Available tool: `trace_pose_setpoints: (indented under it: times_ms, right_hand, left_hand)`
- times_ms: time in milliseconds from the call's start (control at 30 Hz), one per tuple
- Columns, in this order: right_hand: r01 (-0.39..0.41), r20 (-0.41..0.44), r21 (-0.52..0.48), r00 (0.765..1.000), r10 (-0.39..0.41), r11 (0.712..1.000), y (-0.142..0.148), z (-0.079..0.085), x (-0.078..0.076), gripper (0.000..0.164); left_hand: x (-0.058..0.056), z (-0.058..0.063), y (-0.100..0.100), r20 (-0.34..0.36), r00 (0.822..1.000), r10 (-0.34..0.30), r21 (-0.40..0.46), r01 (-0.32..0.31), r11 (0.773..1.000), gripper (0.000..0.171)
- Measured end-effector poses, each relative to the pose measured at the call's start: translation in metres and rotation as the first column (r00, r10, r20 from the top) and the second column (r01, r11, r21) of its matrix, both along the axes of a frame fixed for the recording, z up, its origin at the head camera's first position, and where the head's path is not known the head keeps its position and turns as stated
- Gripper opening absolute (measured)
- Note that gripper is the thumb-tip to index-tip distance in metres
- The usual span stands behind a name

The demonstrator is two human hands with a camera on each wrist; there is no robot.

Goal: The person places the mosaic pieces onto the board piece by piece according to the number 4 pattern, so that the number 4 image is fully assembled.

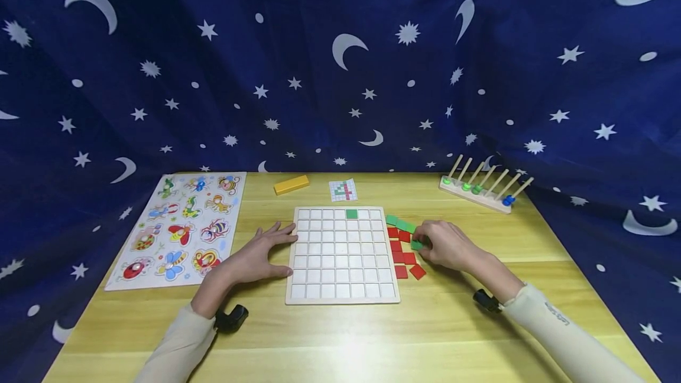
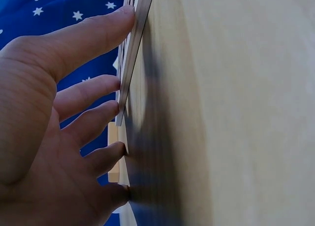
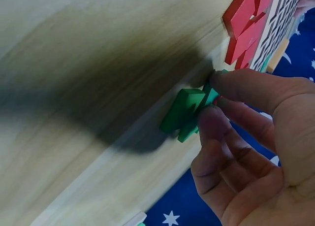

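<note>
A white gridded board (image 1: 343, 301) lies mid-table, with one green tile (image 1: 352, 214) in its top row. My left hand (image 1: 260, 256) rests at the board's left edge, fingers spread and thumb extended; the left wrist view shows fingertips right at the edge. Beyond the board's right side, my right hand (image 1: 444, 244) pinches a green square tile (image 3: 210, 95) between thumb and forefinger. Another green tile (image 3: 182, 110) lies right beside it on the table. Several red tiles (image 1: 397, 256) and more green tiles (image 1: 405, 227) are scattered along the board's right edge.
Behind the board lie a small pattern card (image 1: 343, 190) and a yellow block (image 1: 291, 185). An insect puzzle board (image 1: 181, 229) is at the left. A wooden peg stand (image 1: 475, 195) with beads stands at the back right, before a starry blue curtain (image 1: 340, 75).
</note>
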State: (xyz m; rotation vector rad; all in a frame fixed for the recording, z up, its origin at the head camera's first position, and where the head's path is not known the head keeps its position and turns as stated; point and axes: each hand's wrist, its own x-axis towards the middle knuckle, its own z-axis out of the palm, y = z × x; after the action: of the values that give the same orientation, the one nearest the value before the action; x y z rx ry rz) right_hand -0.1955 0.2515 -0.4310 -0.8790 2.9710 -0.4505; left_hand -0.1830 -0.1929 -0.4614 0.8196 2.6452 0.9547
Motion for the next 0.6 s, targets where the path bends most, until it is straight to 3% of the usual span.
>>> trace_pose_setpoints:
  times_ms: [600]
  right_hand:
    - [0.065, 0.029, -0.001, 0.997, -0.065, 0.998, -0.0066, -0.0004, -0.0033, 0.022]
  left_hand:
    - [0.0, -0.0001, -0.0015, -0.002, 1.0, -0.007, 0.001, 0.007, 1.0, 0.074]
